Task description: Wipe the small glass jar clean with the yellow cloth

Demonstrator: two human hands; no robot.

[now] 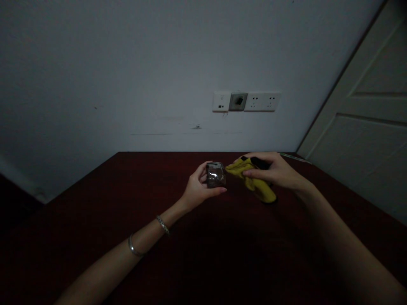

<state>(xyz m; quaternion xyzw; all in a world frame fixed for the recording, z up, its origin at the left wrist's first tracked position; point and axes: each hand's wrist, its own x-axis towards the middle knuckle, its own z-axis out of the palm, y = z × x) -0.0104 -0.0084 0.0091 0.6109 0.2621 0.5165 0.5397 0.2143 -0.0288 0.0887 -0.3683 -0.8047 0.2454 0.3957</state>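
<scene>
My left hand (199, 186) is closed around a small, dark, shiny block that looks wrapped in clear film (216, 174). Its thumb lies along the lower edge and the fingers are behind the far side. Just to the right, my right hand (278, 169) grips a yellow cloth (251, 178) with black parts, pinched between thumb and fingers. One corner of the cloth points at the block's right side; whether they touch, I cannot tell. The cloth's lower end hangs toward the tabletop.
Beneath both hands is a dark red table (152, 178), its far edge against a pale wall (143, 76). Wall sockets (259, 102) and a grey switch plate (238, 101) sit above it. A white panelled door (365, 127) stands at the right. A thin strip (294, 158) lies near the far right corner.
</scene>
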